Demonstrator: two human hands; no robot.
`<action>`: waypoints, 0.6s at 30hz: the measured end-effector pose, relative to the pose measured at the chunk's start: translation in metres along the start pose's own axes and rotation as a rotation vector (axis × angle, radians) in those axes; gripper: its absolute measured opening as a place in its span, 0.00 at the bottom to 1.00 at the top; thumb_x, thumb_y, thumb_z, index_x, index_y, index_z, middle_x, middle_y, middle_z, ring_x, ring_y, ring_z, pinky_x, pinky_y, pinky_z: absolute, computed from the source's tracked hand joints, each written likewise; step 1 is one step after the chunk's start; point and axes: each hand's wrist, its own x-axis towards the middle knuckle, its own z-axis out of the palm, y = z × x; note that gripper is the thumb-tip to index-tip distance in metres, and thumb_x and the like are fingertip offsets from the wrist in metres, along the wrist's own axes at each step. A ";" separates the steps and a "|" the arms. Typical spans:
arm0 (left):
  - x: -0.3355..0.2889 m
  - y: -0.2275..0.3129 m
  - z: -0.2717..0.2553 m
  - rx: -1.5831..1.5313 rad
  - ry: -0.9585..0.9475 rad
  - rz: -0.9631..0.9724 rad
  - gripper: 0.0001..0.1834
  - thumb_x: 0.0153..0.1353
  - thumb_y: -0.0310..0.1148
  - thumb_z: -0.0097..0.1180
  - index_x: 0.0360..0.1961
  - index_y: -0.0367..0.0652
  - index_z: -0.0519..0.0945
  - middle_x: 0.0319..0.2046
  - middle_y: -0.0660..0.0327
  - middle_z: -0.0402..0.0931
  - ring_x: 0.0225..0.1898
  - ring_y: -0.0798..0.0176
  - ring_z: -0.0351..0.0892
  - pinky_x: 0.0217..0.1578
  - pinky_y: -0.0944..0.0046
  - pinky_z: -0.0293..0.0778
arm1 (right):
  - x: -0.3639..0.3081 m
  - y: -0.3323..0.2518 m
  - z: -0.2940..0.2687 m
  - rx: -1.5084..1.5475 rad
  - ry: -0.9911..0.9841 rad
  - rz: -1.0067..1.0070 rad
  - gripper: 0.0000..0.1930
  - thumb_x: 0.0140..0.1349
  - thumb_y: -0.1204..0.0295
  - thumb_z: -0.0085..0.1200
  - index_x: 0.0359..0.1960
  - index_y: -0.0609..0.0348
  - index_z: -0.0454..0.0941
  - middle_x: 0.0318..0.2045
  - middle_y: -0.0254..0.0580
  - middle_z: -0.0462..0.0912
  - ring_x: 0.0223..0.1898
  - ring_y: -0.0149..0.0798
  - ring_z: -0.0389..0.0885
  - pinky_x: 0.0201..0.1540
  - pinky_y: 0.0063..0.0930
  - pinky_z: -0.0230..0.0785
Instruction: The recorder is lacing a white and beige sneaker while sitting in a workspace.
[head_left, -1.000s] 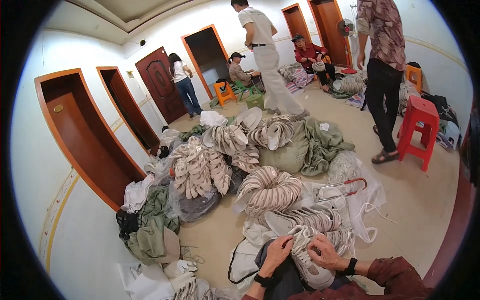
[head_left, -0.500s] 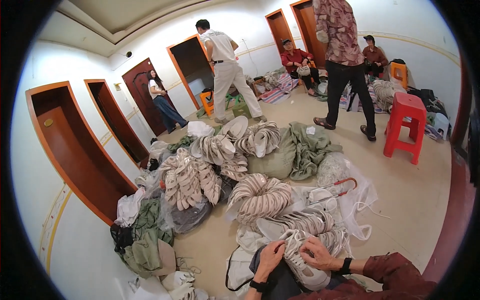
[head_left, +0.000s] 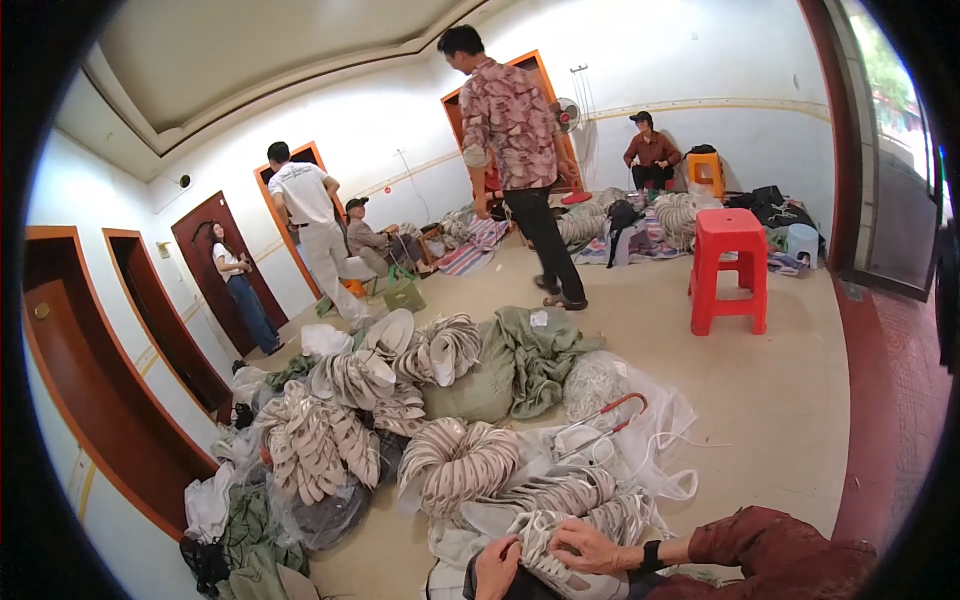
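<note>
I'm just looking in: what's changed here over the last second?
The view has swung right, bringing a glass door into clear sight. The person in the patterned shirt has walked left, away from the red stool; the person in the white shirt has also moved left. Unchanged: the left hand and right hand stay at the laced shoe, and the stool stands in place.

I count one red stool (head_left: 729, 272). Behind it: one orange stool (head_left: 705, 174), one seated person (head_left: 652, 152). Left of it: three standing people (head_left: 512, 130), one fan (head_left: 566, 114), one green box (head_left: 404, 292). Nearer my camera than it: one curved red handle (head_left: 628, 398), one left hand (head_left: 497, 568), one right hand (head_left: 588, 547), one wristband (head_left: 652, 556), one ring of shoe parts (head_left: 461, 468).
</note>
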 end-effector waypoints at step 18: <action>0.007 0.002 0.005 -0.046 0.070 -0.001 0.13 0.63 0.35 0.54 0.43 0.39 0.83 0.36 0.50 0.81 0.37 0.50 0.81 0.40 0.58 0.74 | 0.003 -0.003 -0.004 -0.030 0.046 -0.051 0.06 0.58 0.72 0.57 0.34 0.60 0.75 0.32 0.44 0.73 0.37 0.49 0.73 0.40 0.40 0.65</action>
